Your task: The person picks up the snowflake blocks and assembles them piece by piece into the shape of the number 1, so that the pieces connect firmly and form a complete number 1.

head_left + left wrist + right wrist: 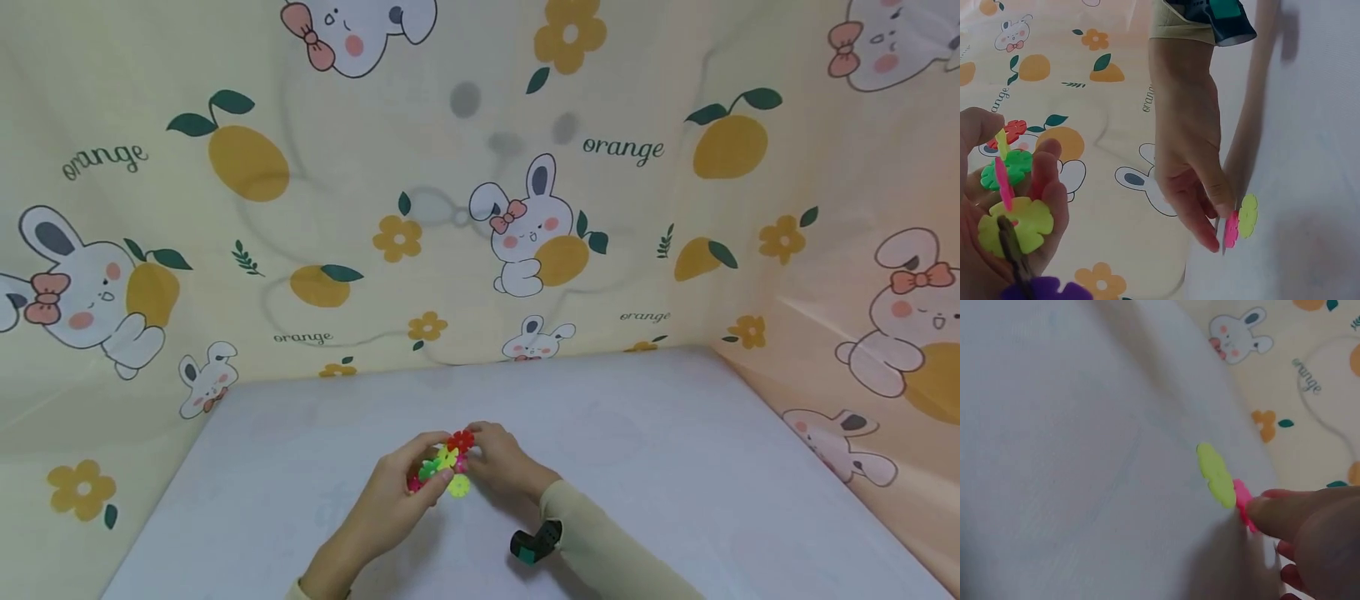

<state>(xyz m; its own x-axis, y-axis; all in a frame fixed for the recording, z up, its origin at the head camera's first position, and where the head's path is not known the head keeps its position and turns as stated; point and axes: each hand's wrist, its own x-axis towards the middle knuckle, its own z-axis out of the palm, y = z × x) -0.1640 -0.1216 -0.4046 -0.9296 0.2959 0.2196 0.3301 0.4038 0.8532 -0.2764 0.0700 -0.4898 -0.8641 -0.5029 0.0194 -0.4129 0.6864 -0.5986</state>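
My left hand (393, 492) holds a chain of slotted, flower-shaped plastic building discs over the table. In the left wrist view, the chain has a red disc (1007, 133), a green disc (1011, 169), a pink disc (1003, 181) and a yellow disc (1025, 225). A purple disc (1047, 289) shows at the bottom edge. My right hand (506, 462) is close beside the left. Its fingertips pinch another pink disc (1232, 229), and a yellow-green disc (1215, 475) stands against that one's outer face.
A white table surface (660, 467) lies under both hands. Behind and beside it hangs a cream cloth (465, 283) printed with rabbits and oranges. A black strap-like device (536, 542) sits at the right wrist.
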